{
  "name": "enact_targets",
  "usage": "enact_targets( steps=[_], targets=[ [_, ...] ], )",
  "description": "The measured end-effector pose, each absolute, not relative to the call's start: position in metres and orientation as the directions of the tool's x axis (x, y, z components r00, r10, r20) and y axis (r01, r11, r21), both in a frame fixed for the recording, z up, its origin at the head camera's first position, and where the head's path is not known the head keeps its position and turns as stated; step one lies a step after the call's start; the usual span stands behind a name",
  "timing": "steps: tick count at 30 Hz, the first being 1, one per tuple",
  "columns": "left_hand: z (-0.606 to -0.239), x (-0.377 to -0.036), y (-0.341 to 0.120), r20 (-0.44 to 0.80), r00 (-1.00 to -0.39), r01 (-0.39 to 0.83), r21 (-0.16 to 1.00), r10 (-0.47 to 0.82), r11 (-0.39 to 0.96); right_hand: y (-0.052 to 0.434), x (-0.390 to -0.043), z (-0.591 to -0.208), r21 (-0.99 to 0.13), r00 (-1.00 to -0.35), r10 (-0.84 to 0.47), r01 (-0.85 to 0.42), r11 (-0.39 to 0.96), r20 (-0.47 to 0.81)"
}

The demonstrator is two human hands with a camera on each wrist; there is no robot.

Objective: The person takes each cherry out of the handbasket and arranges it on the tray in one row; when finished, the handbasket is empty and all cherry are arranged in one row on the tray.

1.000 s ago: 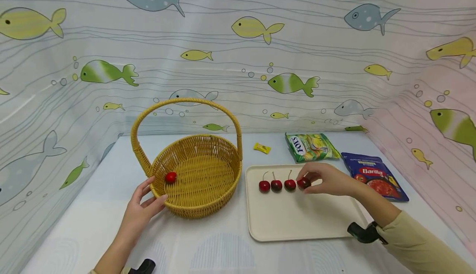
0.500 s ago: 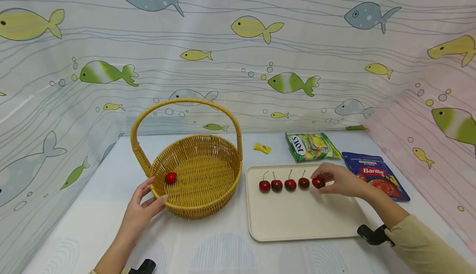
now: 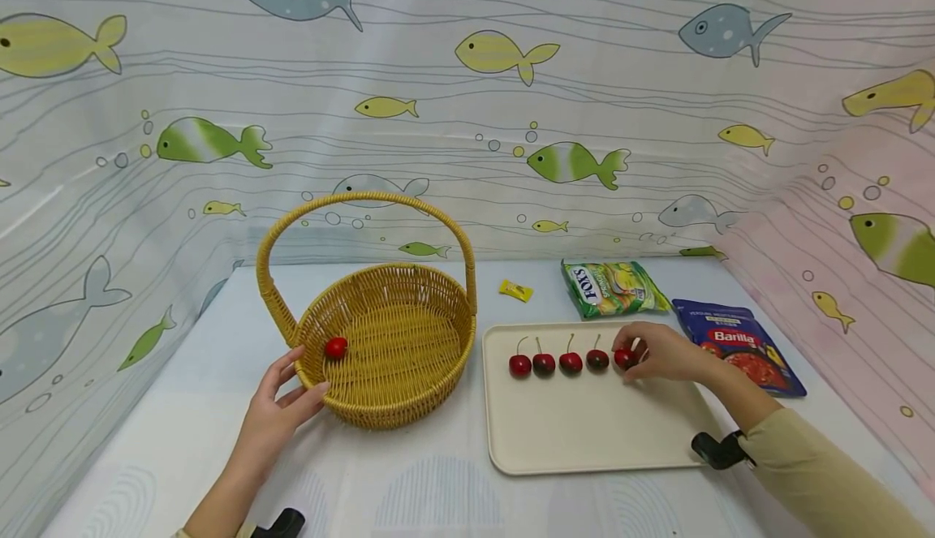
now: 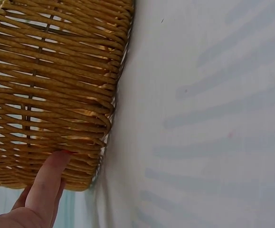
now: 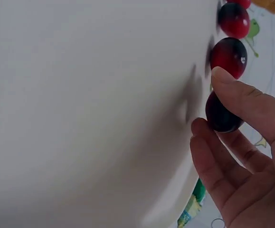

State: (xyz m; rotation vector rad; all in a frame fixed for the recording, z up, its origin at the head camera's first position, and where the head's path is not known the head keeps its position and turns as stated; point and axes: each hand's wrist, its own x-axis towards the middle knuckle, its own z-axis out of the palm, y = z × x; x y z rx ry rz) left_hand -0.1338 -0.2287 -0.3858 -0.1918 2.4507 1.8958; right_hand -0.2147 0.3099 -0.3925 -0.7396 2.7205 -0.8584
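Observation:
My left hand [image 3: 272,418] touches the outside of a yellow wicker basket [image 3: 398,408] at its front left, under the tall handle. One finger [image 4: 47,183] lies fairly straight against the woven wall in the left wrist view. Inside the basket is a small, bright red round fruit [image 3: 336,349], like a cherry tomato. Several dark red cherries stand in a row on a cream tray [image 3: 577,441], stems upward. With thumb and fingertips my right hand [image 3: 666,355] pinches the rightmost cherry [image 5: 222,114], at the tray's surface. That cherry's stem is hidden in the head view.
Behind the tray lie a green FOX'S bag [image 3: 613,288] and a small yellow wrapped sweet [image 3: 515,290]. A blue Barilla pouch [image 3: 741,351] lies to its right, near my right forearm. A fish-print curtain [image 3: 467,140] encloses the back and sides of the table.
My right hand has let go of the fourth cherry from the left and moved right to the fifth, which shifts and turns slightly. The left hand and basket have stayed put.

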Motion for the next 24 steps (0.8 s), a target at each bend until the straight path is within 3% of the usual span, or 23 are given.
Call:
enact_targets(
  steps=[24],
  targets=[
    [-0.387,-0.134,-0.23,-0.101,-0.993,-0.114,0.966,-0.067,0.232,0.31,-0.22,-0.386,-0.581,-0.861,-0.497,-0.35,0.735,-0.11]
  ],
)
